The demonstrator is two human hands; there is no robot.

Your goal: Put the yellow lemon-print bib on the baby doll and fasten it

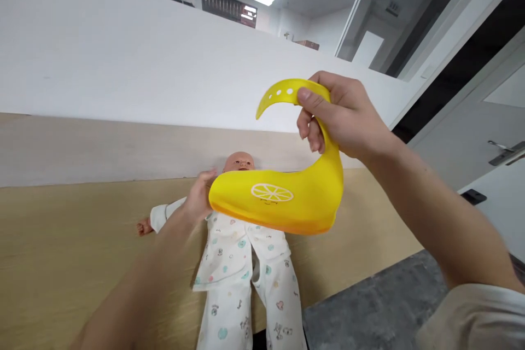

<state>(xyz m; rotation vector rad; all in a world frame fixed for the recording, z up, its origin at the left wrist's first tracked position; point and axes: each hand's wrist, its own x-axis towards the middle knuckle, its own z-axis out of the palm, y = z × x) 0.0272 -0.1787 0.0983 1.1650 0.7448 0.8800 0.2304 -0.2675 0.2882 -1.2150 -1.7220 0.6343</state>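
A yellow silicone bib (233,192) with a white lemon-slice print hangs in the air between my hands. My right hand (340,112) pinches its neck strap, which curls to the left and has a row of holes. My left hand (199,197) grips the bib's left end; some of its fingers are hidden behind it. Below and behind the bib a baby doll (229,254) lies on its back in white printed clothes. The bib covers part of the doll's upper body and the lower edge of its head.
The doll lies on a wood-coloured surface (82,262) against a white wall (123,65) with glass above. Grey flooring (369,306) shows at lower right. A door handle (506,152) and a small black object (473,197) are at the right.
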